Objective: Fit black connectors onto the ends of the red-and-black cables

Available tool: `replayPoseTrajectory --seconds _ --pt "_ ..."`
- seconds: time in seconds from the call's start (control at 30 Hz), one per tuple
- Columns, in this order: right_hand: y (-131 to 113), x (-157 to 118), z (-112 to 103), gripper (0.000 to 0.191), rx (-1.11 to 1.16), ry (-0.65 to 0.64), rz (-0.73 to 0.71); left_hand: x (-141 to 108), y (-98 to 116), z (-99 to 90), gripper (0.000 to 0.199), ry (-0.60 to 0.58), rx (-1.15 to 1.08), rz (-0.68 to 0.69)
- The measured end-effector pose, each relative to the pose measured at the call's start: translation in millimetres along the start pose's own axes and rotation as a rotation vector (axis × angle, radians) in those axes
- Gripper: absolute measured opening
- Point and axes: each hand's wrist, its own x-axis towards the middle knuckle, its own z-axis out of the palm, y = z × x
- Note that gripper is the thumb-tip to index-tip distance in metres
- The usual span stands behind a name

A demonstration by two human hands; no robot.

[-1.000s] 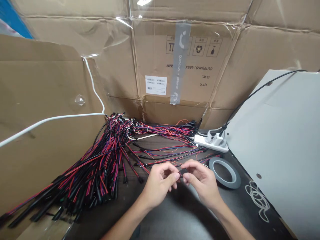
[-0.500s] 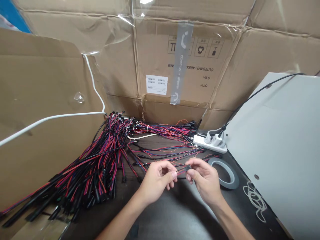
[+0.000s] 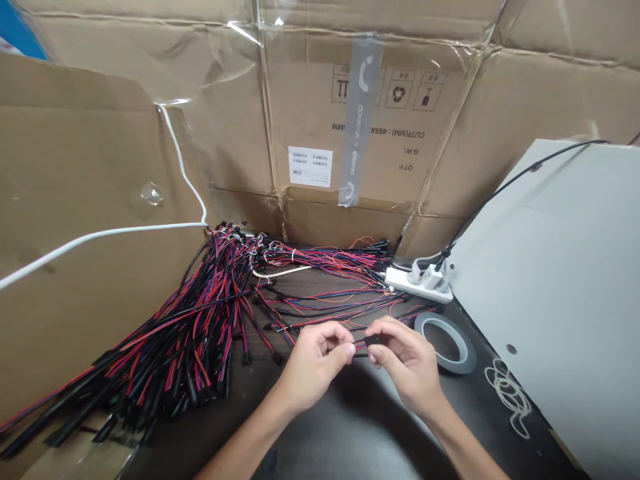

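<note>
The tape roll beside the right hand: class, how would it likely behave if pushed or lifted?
The tape roll lies flat, so it should slide, not roll. It is a thin ring, so probably light. Stood on edge, it could roll off.

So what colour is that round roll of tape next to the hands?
The tape roll looks grey, lying flat on the dark table; the head view shows it.

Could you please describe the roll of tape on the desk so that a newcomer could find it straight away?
Start at the grey panel leaning on the right, then drop to the white power strip at its foot. Just nearer lies the roll of tape, beside the right hand. It is the only flat dark-grey ring there; the loops nearby are thin and white.
</note>
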Motion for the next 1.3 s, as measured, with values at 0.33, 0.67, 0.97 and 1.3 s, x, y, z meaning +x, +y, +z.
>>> replayPoseTrajectory --seconds 0.33,0.67,0.97,1.3 --pt "-7 0 1 0.014 -0.122 -0.075 -0.152 -3 0 6.1 0.030 -0.031 -0.008 0.047" --pt "-14 -2 4 0.017 0.019 -0.089 -0.143 -2 1 7.3 0.021 -0.048 0.113 0.288" --pt "-14 -3 4 0.012 0.000 -0.030 -0.127 -3 3 8.0 0.010 0.033 0.087 0.256" --pt "5 -1 -4 0.008 0.066 0.054 0.081 2 1 7.9 0.019 0.033 0.069 -0.014"
